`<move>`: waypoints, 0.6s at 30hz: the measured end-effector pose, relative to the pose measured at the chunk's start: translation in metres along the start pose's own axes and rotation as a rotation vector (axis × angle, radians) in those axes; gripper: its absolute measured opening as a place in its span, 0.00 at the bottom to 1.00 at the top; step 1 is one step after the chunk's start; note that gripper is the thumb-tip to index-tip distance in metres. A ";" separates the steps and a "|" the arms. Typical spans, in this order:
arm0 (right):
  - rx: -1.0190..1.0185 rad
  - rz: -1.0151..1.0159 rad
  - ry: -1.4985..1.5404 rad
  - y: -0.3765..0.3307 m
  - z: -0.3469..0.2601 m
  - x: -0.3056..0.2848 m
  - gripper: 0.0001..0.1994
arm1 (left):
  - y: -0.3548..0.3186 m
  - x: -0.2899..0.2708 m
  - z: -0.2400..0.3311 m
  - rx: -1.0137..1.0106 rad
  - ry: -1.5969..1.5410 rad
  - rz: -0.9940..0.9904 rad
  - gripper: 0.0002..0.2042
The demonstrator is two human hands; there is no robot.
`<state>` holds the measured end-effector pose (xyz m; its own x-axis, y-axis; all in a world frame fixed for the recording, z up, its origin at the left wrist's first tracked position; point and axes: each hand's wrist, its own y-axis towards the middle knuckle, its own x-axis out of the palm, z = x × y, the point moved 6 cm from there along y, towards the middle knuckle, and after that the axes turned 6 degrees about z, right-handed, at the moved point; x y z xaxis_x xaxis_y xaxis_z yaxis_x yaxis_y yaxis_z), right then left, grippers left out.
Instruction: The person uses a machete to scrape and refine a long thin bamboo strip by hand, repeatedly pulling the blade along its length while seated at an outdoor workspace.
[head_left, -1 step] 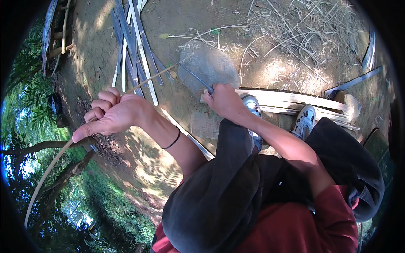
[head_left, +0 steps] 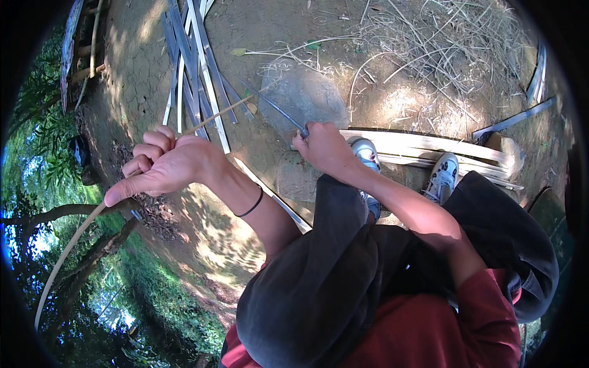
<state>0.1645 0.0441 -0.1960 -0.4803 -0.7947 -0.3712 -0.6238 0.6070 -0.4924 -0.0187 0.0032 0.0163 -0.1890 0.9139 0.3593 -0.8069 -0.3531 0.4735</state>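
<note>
Left hand (head_left: 164, 164) raised, fingers (head_left: 147, 151) curled shut around thin bamboo strip (head_left: 67, 248); strip curving down-left toward picture rim, far end lost in foliage. Right hand (head_left: 325, 147) clamped on knife (head_left: 274, 108) handle, blade dim against grey stone (head_left: 307, 98). Split bamboo slats (head_left: 196, 67) piled on dirt ground (head_left: 141, 73) beyond. Shoes (head_left: 443, 175) partly hidden behind knees.
</note>
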 end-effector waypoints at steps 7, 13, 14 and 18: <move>0.025 0.061 0.067 0.014 0.011 0.009 0.17 | -0.004 0.005 0.006 -0.002 0.019 0.060 0.33; -0.062 0.106 0.161 0.000 -0.013 0.006 0.16 | -0.003 0.007 0.000 -0.016 0.016 0.088 0.34; -0.006 0.087 0.158 0.007 -0.001 0.007 0.16 | -0.004 0.007 0.000 -0.015 0.023 0.103 0.34; 0.033 0.094 0.065 0.026 0.022 0.008 0.18 | -0.009 0.013 0.002 -0.012 0.026 0.114 0.34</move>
<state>0.1586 0.0534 -0.2288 -0.5755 -0.7314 -0.3658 -0.5538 0.6777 -0.4837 -0.0126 0.0181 0.0187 -0.2942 0.8730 0.3891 -0.7863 -0.4525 0.4208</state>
